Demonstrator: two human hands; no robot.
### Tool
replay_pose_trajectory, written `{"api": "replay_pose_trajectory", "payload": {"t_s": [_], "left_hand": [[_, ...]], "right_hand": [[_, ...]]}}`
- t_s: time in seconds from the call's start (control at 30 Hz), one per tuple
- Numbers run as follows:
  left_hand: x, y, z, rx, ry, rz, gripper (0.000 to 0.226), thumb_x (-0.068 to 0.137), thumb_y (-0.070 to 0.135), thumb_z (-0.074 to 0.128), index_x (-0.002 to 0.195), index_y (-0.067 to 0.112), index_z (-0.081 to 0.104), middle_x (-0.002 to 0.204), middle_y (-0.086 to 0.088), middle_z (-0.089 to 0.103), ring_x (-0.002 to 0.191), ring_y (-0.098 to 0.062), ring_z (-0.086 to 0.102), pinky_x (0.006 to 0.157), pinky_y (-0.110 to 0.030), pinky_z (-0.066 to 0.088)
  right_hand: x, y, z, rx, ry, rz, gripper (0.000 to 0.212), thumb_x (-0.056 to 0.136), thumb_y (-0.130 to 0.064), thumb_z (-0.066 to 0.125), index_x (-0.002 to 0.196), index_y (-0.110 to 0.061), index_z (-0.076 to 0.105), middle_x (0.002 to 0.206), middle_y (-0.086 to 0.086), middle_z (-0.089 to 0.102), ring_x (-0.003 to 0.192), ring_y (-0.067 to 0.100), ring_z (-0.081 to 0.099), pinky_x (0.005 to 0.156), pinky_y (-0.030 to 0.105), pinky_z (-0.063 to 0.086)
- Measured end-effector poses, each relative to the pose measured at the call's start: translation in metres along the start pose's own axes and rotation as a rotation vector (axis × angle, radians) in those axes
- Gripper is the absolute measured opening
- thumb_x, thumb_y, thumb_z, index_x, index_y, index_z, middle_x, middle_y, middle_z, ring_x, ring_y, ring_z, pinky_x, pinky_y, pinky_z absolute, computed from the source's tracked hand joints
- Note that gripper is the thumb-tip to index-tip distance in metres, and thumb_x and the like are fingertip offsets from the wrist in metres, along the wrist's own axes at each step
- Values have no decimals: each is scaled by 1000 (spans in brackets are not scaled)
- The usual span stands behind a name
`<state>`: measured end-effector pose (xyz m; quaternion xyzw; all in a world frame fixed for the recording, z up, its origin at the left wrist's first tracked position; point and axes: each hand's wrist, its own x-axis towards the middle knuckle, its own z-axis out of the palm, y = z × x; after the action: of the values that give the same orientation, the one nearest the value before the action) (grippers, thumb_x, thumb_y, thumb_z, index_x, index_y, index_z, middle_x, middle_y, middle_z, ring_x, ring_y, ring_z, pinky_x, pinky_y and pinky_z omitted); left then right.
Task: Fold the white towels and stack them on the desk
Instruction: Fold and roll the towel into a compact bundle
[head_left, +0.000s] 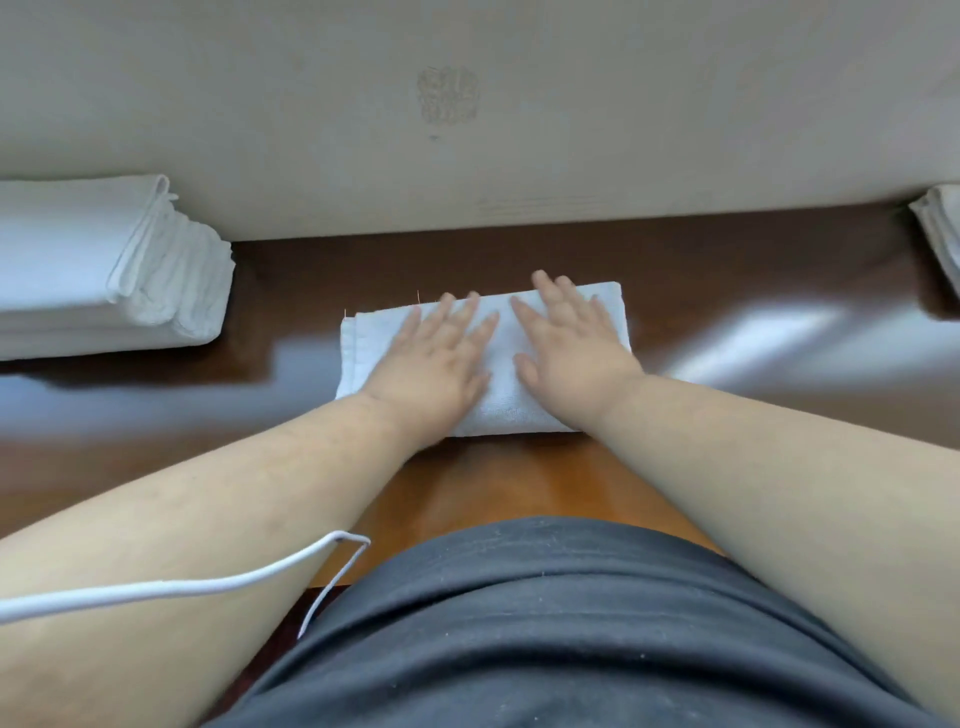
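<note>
A folded white towel (501, 358) lies flat in the middle of the dark wooden desk (727, 312). My left hand (436, 358) presses on its left half with fingers spread and straight. My right hand (569, 343) lies flat on its right half, fingers straight too. A stack of folded white towels (104, 270) stands at the left of the desk. More white towels (940, 234) show at the far right edge, mostly cut off by the frame.
A beige wall (467, 104) rises right behind the desk's far edge. A white cable (171, 590) crosses my left forearm near the desk's front edge. My dark grey shirt (519, 623) fills the bottom of the view.
</note>
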<state>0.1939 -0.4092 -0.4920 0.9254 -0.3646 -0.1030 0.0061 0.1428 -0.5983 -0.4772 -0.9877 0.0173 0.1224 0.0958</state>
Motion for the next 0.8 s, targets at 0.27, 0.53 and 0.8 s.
{"api": "replay_pose_trajectory", "payload": {"t_s": [0.27,0.53,0.8], "left_hand": [[-4,-28,39,-32,-163,-135,80,81,76,-1,152,39,-9,161,4,-19,147,-19,-20,118,-52,-6],[-2,-18,29,-36,-140,-61,72,85,64,-2,151,38,-10,162,-2,-16,148,-25,-14,119,-52,-4],[-16,-46,42,-49,-162,-142,76,84,71,-1,152,39,-6,162,3,-18,148,-18,-17,119,-50,-5]], "right_hand": [[1,36,37,-52,-173,104,86,83,-82,10,154,-38,-13,163,-3,-23,149,19,-21,120,51,-7],[-5,23,41,-74,-60,73,72,90,-65,6,155,-36,-10,164,-2,-19,149,22,-20,119,53,-9],[-9,31,45,19,-166,179,79,82,-79,5,152,-44,-13,162,-9,-23,148,19,-22,117,58,-7]]}}
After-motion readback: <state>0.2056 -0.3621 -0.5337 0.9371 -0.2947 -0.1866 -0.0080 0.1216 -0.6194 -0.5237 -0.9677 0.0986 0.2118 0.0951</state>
